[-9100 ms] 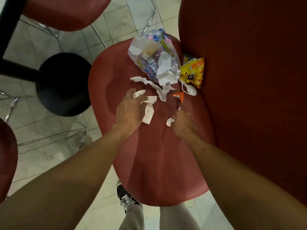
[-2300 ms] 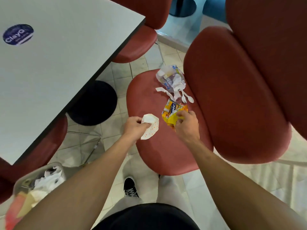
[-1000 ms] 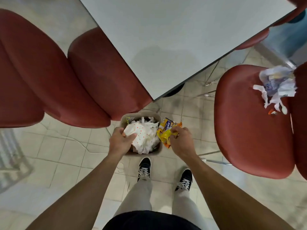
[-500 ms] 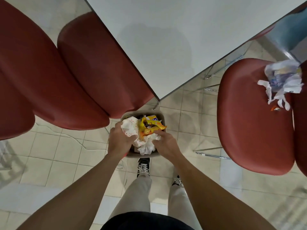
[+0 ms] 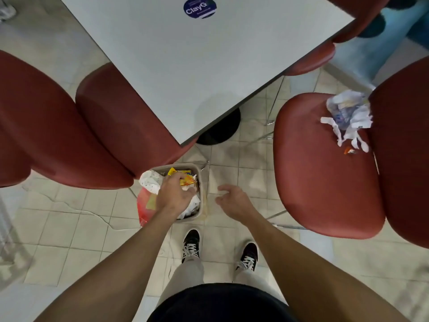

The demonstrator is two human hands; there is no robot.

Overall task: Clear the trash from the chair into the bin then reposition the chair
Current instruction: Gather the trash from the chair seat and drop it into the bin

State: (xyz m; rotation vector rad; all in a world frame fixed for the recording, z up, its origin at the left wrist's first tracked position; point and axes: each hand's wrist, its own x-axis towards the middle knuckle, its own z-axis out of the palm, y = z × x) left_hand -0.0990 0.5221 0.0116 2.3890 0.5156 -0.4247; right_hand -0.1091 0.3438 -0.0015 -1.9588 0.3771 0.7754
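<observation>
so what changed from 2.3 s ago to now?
The yellow snack wrapper and the white dotted paper went from over the red chair seat into the beige floor bin. The right hand let go and hangs open beside the bin; the left hand is over the trash inside. The clear plastic bag with white scraps stayed on the seat.

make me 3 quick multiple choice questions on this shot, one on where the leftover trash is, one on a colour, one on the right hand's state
1. Where does the leftover trash lie?
A. on the table
B. on the chair seat at right
C. on the floor

2. What colour is the chair seat?
A. red
B. blue
C. grey

3. The right hand is:
A. gripping a wrapper
B. open, holding nothing
C. gripping the bin's rim

Answers: 1 B, the papers sit at the seat's back edge; 2 A, its padding is red; 3 B, its fingers are relaxed beside the bin, while the left hand reaches in.
</observation>
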